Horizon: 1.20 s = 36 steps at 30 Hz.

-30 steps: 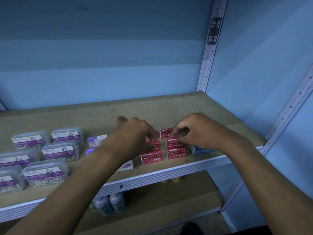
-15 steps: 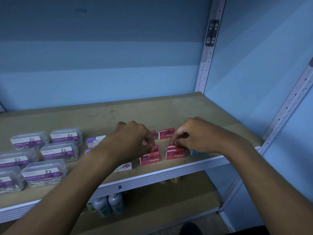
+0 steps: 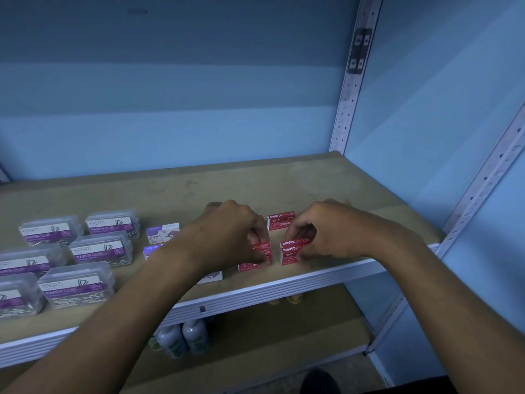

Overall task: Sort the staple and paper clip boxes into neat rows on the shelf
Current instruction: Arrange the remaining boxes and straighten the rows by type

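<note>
Small red staple boxes stand near the front right of the wooden shelf point(image 3: 284, 183). My left hand point(image 3: 227, 237) pinches a stack of red staple boxes point(image 3: 257, 261) on the left. My right hand point(image 3: 329, 231) grips a second stack of red staple boxes point(image 3: 292, 247) beside it. One more red staple box point(image 3: 281, 220) lies behind them, untouched. White and purple staple boxes point(image 3: 162, 233) sit left of my left wrist, partly hidden by it. Several clear paper clip boxes point(image 3: 100, 248) with purple labels fill the shelf's left side.
A perforated metal upright point(image 3: 350, 89) stands at the back right corner, another upright point(image 3: 483, 177) at the front right. Blue walls close in the back and right. Small bottles point(image 3: 184, 336) stand on the lower shelf under the metal front edge point(image 3: 284, 288).
Both hands have slid the red stacks a little toward the shelf's front edge. The blue box by my right wrist is now hidden.
</note>
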Each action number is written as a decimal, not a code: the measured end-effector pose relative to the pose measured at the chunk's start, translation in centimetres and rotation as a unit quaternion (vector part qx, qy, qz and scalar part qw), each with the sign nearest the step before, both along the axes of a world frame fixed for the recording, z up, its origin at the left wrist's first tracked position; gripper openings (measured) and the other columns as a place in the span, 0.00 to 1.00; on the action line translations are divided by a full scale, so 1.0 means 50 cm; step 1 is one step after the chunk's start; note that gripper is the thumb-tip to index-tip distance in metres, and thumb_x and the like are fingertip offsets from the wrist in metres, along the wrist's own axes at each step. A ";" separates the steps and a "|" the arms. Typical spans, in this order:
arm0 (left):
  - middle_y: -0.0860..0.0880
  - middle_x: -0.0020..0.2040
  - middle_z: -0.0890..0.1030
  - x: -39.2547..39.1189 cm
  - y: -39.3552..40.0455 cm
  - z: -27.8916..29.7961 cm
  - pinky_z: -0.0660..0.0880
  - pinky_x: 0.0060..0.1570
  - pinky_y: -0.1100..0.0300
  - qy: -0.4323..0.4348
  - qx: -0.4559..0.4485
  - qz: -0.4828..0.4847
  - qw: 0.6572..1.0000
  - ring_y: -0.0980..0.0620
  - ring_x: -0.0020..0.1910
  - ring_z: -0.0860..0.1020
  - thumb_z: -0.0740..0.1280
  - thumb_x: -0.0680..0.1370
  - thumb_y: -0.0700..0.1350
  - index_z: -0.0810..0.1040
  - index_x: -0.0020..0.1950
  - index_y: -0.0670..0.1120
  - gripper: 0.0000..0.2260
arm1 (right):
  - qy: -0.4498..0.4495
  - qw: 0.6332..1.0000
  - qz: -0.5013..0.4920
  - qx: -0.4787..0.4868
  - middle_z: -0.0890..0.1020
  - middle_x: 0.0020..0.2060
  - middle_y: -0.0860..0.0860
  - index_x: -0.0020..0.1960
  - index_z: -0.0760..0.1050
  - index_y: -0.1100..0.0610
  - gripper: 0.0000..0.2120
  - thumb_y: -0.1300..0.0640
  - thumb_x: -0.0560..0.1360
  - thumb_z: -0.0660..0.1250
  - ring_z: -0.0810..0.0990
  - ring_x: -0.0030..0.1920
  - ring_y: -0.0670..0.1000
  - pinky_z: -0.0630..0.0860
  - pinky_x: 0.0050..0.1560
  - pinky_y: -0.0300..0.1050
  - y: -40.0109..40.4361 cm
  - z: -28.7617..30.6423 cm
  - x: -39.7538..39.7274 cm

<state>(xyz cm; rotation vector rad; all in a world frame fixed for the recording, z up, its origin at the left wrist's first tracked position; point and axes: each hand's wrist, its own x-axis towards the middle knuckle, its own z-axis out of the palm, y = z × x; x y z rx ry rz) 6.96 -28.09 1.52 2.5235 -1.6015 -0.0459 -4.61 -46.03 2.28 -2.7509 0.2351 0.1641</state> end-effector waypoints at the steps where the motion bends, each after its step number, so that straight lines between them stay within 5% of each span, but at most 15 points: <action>1: 0.59 0.51 0.84 -0.001 -0.002 -0.001 0.76 0.55 0.55 0.007 -0.005 0.000 1.000 0.60 0.45 0.78 0.75 0.69 0.58 0.84 0.54 0.57 0.15 | -0.002 1.000 -0.001 0.001 0.83 0.56 0.42 0.59 0.83 0.45 0.16 0.50 0.71 0.78 0.79 0.52 0.42 0.77 0.53 0.39 0.000 0.000 0.000; 8: 0.58 0.49 0.84 -0.004 -0.016 -0.011 0.77 0.53 0.55 0.021 -0.027 0.009 0.999 0.59 0.46 0.79 0.75 0.69 0.58 0.84 0.52 0.56 0.14 | -0.009 1.000 0.004 -0.002 0.83 0.51 0.41 0.58 0.83 0.45 0.16 0.51 0.71 0.78 0.79 0.48 0.39 0.73 0.47 0.37 -0.001 -0.004 0.004; 18: 0.57 0.51 0.84 -0.009 -0.024 -0.018 0.77 0.53 0.56 0.022 -0.027 -0.004 0.999 0.58 0.47 0.79 0.74 0.71 0.57 0.83 0.55 0.55 0.15 | -0.015 0.999 0.012 -0.027 0.80 0.44 0.36 0.56 0.83 0.42 0.14 0.49 0.71 0.78 0.76 0.47 0.39 0.73 0.53 0.45 -0.001 -0.010 0.009; 27: 0.58 0.52 0.84 -0.005 -0.021 -0.021 0.78 0.53 0.54 0.031 -0.044 -0.012 0.998 0.59 0.48 0.80 0.75 0.70 0.59 0.83 0.57 0.56 0.18 | -0.007 0.999 0.023 -0.048 0.81 0.48 0.36 0.58 0.83 0.41 0.16 0.46 0.71 0.77 0.76 0.51 0.40 0.72 0.59 0.49 -0.001 0.002 0.005; 33: 0.61 0.50 0.85 0.024 -0.007 -0.003 0.79 0.50 0.55 0.027 -0.119 0.029 0.992 0.61 0.48 0.81 0.71 0.70 0.64 0.84 0.55 0.57 0.18 | -0.128 0.991 -0.028 0.028 0.85 0.48 0.37 0.54 0.85 0.44 0.10 0.46 0.73 0.75 0.80 0.50 0.37 0.77 0.52 0.37 -0.046 0.021 0.005; 36: 0.60 0.54 0.84 0.043 -0.007 -0.003 0.76 0.59 0.52 -0.041 -0.110 0.061 0.991 0.58 0.54 0.80 0.68 0.75 0.60 0.83 0.58 0.56 0.15 | -0.172 0.984 -0.041 0.019 0.82 0.49 0.36 0.56 0.83 0.42 0.10 0.50 0.75 0.74 0.78 0.51 0.37 0.74 0.51 0.37 -0.051 0.003 0.026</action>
